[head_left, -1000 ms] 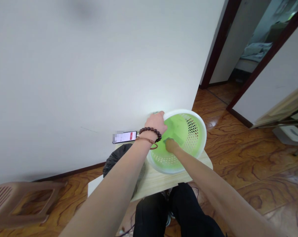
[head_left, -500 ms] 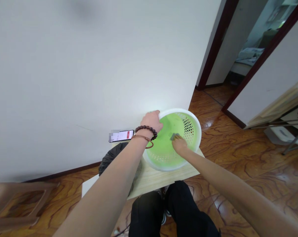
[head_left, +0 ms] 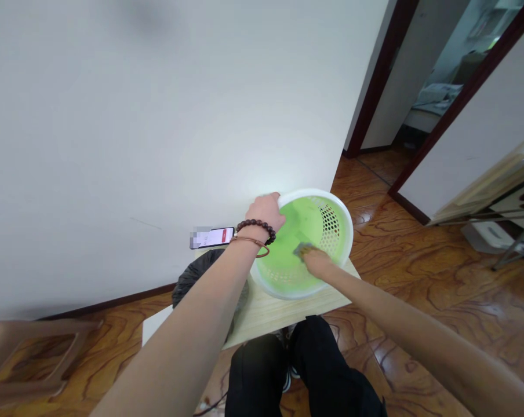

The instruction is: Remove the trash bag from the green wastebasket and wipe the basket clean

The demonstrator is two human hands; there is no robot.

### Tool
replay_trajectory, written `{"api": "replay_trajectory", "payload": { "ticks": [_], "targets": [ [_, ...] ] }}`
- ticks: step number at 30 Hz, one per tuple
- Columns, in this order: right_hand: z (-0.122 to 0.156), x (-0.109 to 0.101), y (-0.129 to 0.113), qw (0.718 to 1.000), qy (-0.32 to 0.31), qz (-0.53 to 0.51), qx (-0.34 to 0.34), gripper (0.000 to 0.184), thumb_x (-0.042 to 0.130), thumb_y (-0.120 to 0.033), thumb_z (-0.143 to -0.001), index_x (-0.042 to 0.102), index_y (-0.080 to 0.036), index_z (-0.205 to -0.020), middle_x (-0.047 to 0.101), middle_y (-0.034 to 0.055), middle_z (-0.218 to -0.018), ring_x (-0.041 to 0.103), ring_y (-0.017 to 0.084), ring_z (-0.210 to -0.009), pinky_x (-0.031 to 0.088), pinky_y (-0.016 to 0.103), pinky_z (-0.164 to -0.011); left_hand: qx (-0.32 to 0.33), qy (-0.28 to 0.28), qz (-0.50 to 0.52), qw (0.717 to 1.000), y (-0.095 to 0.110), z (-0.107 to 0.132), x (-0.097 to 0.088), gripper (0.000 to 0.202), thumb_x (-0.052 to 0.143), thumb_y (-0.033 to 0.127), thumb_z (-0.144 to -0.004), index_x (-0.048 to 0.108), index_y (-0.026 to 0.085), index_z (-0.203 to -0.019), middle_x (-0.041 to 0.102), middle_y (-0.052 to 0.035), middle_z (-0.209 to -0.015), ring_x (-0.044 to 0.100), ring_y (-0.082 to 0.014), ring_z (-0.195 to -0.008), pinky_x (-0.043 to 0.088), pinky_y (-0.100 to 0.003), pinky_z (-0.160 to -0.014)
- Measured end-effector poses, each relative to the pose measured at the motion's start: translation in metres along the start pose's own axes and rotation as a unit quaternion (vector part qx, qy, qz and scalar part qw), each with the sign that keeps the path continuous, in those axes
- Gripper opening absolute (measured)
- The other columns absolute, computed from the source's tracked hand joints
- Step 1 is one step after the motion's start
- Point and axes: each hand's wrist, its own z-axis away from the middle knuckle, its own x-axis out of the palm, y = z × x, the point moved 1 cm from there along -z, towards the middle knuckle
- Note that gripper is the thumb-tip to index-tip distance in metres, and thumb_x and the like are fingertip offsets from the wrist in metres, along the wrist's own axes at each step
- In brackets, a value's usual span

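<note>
A round green strainer basket with a white rim (head_left: 344,223) stands on a small pale wooden table (head_left: 283,315). My left hand (head_left: 267,211) is closed over the basket's far-left rim; a dark bead bracelet is on that wrist. My right hand (head_left: 317,260) is inside the basket, fingers closed on a small grey-green scrubbing pad (head_left: 302,249) pressed against the green inner surface.
A phone (head_left: 213,237) with a lit screen lies at the table's left end by the white wall. A black bin bag (head_left: 192,278) sits left of the table, a brown plastic stool (head_left: 27,353) at far left. My dark-trousered legs are under the table. Doorways open at right.
My right hand with the pad slid from the basket's lower left toward the right, then slightly back down. The left hand kept its hold on the rim.
</note>
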Motion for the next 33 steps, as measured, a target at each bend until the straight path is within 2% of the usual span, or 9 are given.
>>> {"api": "replay_trajectory", "payload": {
  "ticks": [3, 7, 11, 15, 19, 21, 24, 27, 33],
  "targets": [
    [-0.005, -0.005, 0.011, 0.999, 0.028, 0.022, 0.027, 0.039, 0.036, 0.000, -0.080, 0.060, 0.000, -0.111, 0.050, 0.0250, -0.124, 0.037, 0.027, -0.124, 0.022, 0.035, -0.103, -0.008, -0.003, 0.007, 1.000, 0.003, 0.000, 0.001, 0.040, 0.047, 0.021, -0.070, 0.054, 0.023, -0.109, 0.065, -0.0099, -0.094, 0.062, -0.0238, -0.083, 0.049, -0.033, -0.069],
    [-0.020, 0.017, -0.050, 0.999, 0.008, -0.031, 0.012, 0.032, 0.041, -0.013, -0.085, 0.064, -0.019, -0.106, 0.067, 0.0068, -0.099, 0.059, 0.019, -0.092, 0.042, 0.027, -0.080, -0.023, -0.013, 0.014, 1.000, 0.005, -0.001, -0.001, 0.040, 0.048, 0.022, -0.070, 0.054, 0.024, -0.110, 0.065, -0.0085, -0.089, 0.062, -0.0231, -0.079, 0.049, -0.032, -0.067],
    [-0.028, 0.027, -0.095, 0.970, 0.079, -0.227, -0.034, 0.039, 0.025, -0.026, -0.094, 0.060, -0.022, -0.111, 0.068, 0.0014, -0.086, 0.061, 0.014, -0.071, 0.043, 0.022, -0.063, -0.028, -0.012, 0.013, 0.999, 0.001, 0.000, -0.001, 0.040, 0.049, 0.023, -0.069, 0.054, 0.025, -0.108, 0.065, -0.0081, -0.091, 0.062, -0.0227, -0.078, 0.049, -0.031, -0.065],
    [-0.019, 0.008, -0.045, 0.999, -0.018, -0.042, -0.017, 0.030, 0.042, -0.014, -0.085, 0.064, -0.020, -0.105, 0.067, 0.0066, -0.097, 0.060, 0.019, -0.089, 0.043, 0.027, -0.077, -0.018, 0.001, 0.005, 1.000, -0.002, 0.001, 0.001, 0.038, 0.048, 0.021, -0.070, 0.055, 0.024, -0.107, 0.066, -0.0079, -0.088, 0.062, -0.0227, -0.078, 0.049, -0.032, -0.067],
    [-0.015, -0.010, 0.007, 0.999, 0.023, 0.016, 0.038, 0.040, 0.034, 0.001, -0.081, 0.058, 0.000, -0.113, 0.047, 0.0254, -0.127, 0.035, 0.027, -0.125, 0.025, 0.038, -0.101, -0.009, 0.007, 0.014, 1.000, -0.002, 0.002, 0.004, 0.040, 0.047, 0.020, -0.070, 0.055, 0.024, -0.110, 0.066, -0.0090, -0.089, 0.062, -0.0240, -0.080, 0.049, -0.033, -0.068],
    [-0.022, -0.004, -0.002, 0.998, 0.024, 0.012, 0.048, 0.041, 0.034, 0.001, -0.080, 0.057, 0.000, -0.114, 0.047, 0.0249, -0.127, 0.036, 0.026, -0.125, 0.024, 0.037, -0.102, -0.017, 0.010, 0.017, 1.000, -0.001, 0.002, 0.004, 0.042, 0.047, 0.020, -0.070, 0.054, 0.024, -0.111, 0.066, -0.0090, -0.088, 0.062, -0.0243, -0.080, 0.049, -0.033, -0.067],
    [-0.038, 0.015, -0.049, 0.999, -0.006, -0.032, 0.039, 0.040, 0.039, -0.006, -0.082, 0.060, -0.015, -0.114, 0.063, 0.0104, -0.110, 0.057, 0.019, -0.100, 0.041, 0.027, -0.086, -0.025, 0.014, 0.021, 0.999, -0.001, 0.002, 0.004, 0.042, 0.047, 0.019, -0.070, 0.055, 0.025, -0.111, 0.066, -0.0080, -0.086, 0.062, -0.0231, -0.078, 0.049, -0.033, -0.067],
    [-0.045, 0.026, -0.085, 0.986, 0.018, -0.168, 0.019, 0.040, 0.032, -0.015, -0.088, 0.055, -0.022, -0.119, 0.066, 0.0030, -0.105, 0.061, 0.015, -0.090, 0.043, 0.023, -0.076, -0.031, 0.017, 0.028, 0.999, -0.001, 0.005, 0.003, 0.040, 0.048, 0.019, -0.069, 0.056, 0.024, -0.108, 0.066, -0.0080, -0.084, 0.063, -0.0227, -0.077, 0.049, -0.032, -0.067],
    [-0.014, 0.013, -0.057, 0.969, -0.039, -0.242, -0.034, 0.040, 0.035, -0.027, -0.088, 0.056, -0.022, -0.122, 0.062, 0.0045, -0.114, 0.057, 0.022, -0.102, 0.040, 0.032, -0.089, -0.055, 0.039, 0.048, 0.997, -0.002, 0.017, 0.005, 0.034, 0.048, 0.018, -0.068, 0.058, 0.020, -0.101, 0.067, -0.0108, -0.082, 0.064, -0.0259, -0.077, 0.048, -0.033, -0.065]
  ]
}}
